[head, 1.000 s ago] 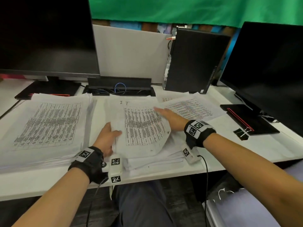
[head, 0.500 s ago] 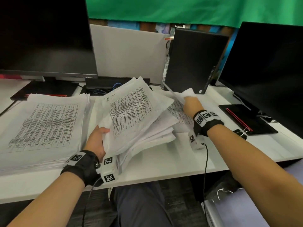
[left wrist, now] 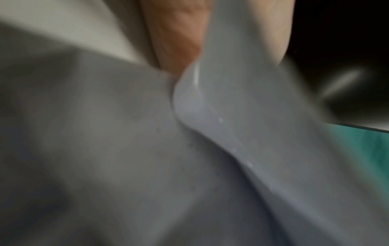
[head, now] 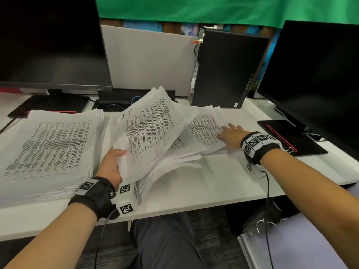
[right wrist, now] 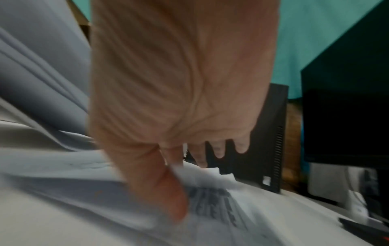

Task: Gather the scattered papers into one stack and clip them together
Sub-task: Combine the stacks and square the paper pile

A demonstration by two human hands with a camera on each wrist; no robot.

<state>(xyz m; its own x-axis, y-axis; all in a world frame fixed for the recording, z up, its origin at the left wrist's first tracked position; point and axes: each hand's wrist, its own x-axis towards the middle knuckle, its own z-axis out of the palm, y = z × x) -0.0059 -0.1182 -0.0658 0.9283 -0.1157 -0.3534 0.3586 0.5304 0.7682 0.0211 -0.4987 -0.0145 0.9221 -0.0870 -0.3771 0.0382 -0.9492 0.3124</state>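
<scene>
A bundle of printed sheets [head: 153, 129] is tilted up off the white desk [head: 213, 183]. My left hand [head: 111, 164] grips its near left edge, thumb on top and fingers underneath. In the left wrist view only blurred paper [left wrist: 252, 133] and a bit of the left hand [left wrist: 174, 41] show. More printed sheets [head: 204, 129] lie fanned on the desk to the right. My right hand [head: 231, 134] rests on them with straight, spread fingers. The right wrist view shows the right hand [right wrist: 189, 158] with its palm over these sheets [right wrist: 210, 208] and its thumb down on the paper.
A thick separate paper stack [head: 48, 148] fills the left of the desk. Dark monitors stand at left [head: 48, 41] and right [head: 320, 74], with a black computer tower [head: 227, 68] between. A monitor base with a red line [head: 287, 136] lies just beyond my right wrist.
My left hand lifted the bundle off the desk and keeps it tilted up. My right hand, which gripped a raised sheet half a second ago, now lies flat on the sheets at right.
</scene>
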